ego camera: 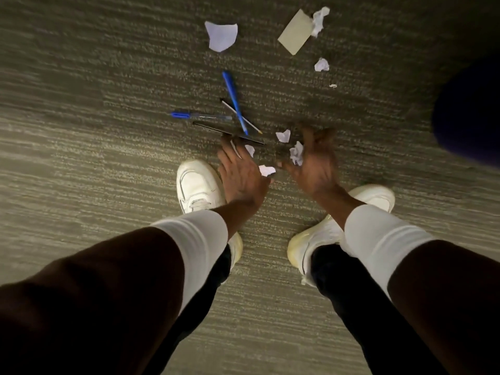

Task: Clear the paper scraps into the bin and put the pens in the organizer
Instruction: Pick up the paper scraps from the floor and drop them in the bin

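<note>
My left hand [240,171] reaches down to the carpet with its fingers spread, the fingertips at a flat black strip [230,132]. A small paper scrap [266,170] lies against its thumb and another [250,150] by its fingers. My right hand [313,163], blurred, is cupped around a crumpled paper scrap [296,156]. Just beyond the hands lie a blue pen [234,101], a blue-capped pen [200,116] and a thin white pen [241,118], crossing each other. One more scrap [283,135] sits between the pens and my right hand.
Farther out on the carpet lie a torn white sheet [221,36], a beige card [296,32], a crumpled wad [320,20] and two smaller scraps [321,64]. A dark blue rounded object [470,117] stands at the right edge. My white shoes [198,188] are under my hands.
</note>
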`<action>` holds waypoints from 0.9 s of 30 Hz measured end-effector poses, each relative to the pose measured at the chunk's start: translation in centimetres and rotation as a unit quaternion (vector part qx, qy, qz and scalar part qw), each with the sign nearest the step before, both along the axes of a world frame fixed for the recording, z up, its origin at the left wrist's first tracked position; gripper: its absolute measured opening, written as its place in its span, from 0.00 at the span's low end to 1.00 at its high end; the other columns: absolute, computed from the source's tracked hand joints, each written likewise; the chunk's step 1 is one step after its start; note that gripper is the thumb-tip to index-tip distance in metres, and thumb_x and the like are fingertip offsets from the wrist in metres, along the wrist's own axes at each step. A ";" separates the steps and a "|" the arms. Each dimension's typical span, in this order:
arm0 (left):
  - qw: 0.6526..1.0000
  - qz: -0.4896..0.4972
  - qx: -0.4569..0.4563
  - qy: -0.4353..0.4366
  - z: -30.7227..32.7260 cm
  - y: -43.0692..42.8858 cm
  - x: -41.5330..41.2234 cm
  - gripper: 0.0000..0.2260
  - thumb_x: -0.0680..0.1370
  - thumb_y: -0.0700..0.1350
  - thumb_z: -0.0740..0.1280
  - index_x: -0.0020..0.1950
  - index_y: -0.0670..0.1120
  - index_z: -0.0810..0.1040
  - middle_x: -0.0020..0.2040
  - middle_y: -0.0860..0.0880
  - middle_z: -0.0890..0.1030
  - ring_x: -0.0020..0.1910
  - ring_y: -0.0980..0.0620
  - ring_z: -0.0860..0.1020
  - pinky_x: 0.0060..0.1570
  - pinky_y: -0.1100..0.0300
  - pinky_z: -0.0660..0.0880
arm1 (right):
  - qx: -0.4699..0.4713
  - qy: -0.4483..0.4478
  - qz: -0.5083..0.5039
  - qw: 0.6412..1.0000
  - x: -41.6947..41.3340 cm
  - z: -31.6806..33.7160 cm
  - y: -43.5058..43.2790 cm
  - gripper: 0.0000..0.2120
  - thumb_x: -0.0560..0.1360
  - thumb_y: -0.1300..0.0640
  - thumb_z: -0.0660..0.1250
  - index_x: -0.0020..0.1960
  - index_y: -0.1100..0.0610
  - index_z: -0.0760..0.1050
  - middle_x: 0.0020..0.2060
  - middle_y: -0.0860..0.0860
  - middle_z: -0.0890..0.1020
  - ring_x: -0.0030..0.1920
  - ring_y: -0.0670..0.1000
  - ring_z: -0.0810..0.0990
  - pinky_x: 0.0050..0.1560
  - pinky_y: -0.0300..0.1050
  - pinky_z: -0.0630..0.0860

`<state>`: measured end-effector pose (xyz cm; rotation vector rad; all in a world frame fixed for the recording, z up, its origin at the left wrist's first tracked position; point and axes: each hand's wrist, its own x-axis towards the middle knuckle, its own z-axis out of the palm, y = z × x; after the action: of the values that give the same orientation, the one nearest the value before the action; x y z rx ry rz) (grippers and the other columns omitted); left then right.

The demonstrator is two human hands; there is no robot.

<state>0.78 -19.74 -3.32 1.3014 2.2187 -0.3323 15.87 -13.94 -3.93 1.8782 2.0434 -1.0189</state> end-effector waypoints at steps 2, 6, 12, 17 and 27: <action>1.000 -0.013 0.004 -0.004 -0.1 0.3 0.2 0.50 0.69 0.67 0.77 0.80 0.41 0.61 0.79 0.36 0.66 0.71 0.38 0.71 0.68 0.46 0.76 | 0.030 0.012 0.032 0.999 -0.7 0.3 1.0 0.38 0.75 0.43 0.77 0.79 0.54 0.67 0.70 0.68 0.71 0.65 0.66 0.76 0.63 0.56 0.79; 0.997 -0.074 0.019 -0.024 -0.4 1.1 -0.2 0.31 0.79 0.47 0.72 0.78 0.42 0.64 0.74 0.36 0.69 0.68 0.37 0.71 0.68 0.46 0.75 | 0.000 0.036 0.113 0.993 -1.5 0.4 2.5 0.29 0.77 0.54 0.75 0.75 0.50 0.71 0.71 0.64 0.68 0.66 0.64 0.76 0.64 0.55 0.79; 0.987 -0.091 0.056 -0.119 -0.3 1.5 -1.0 0.27 0.77 0.27 0.61 0.75 0.43 0.74 0.74 0.36 0.69 0.70 0.36 0.70 0.70 0.45 0.73 | -0.037 0.049 0.109 0.992 -1.8 0.5 2.7 0.17 0.81 0.58 0.67 0.70 0.57 0.76 0.72 0.59 0.72 0.65 0.63 0.78 0.64 0.56 0.78; 0.987 -0.051 0.037 -0.145 1.9 1.7 -1.3 0.21 0.75 0.28 0.68 0.67 0.40 0.78 0.70 0.37 0.72 0.66 0.37 0.74 0.70 0.45 0.73 | -0.001 0.050 -0.045 0.998 -0.3 2.0 2.1 0.13 0.74 0.64 0.73 0.58 0.62 0.84 0.58 0.63 0.82 0.55 0.62 0.84 0.57 0.49 0.81; 0.980 -0.049 0.046 -0.187 14.1 3.2 1.5 0.14 0.77 0.32 0.69 0.61 0.41 0.81 0.66 0.41 0.75 0.63 0.42 0.76 0.65 0.50 0.76 | -0.008 0.079 -0.289 0.954 4.6 14.2 -0.2 0.09 0.70 0.64 0.78 0.45 0.52 0.84 0.50 0.53 0.83 0.46 0.57 0.85 0.50 0.59 0.84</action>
<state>2.29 -16.58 10.78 1.3951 1.8766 -0.0140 20.44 -14.16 10.27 2.5309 1.5635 -1.3378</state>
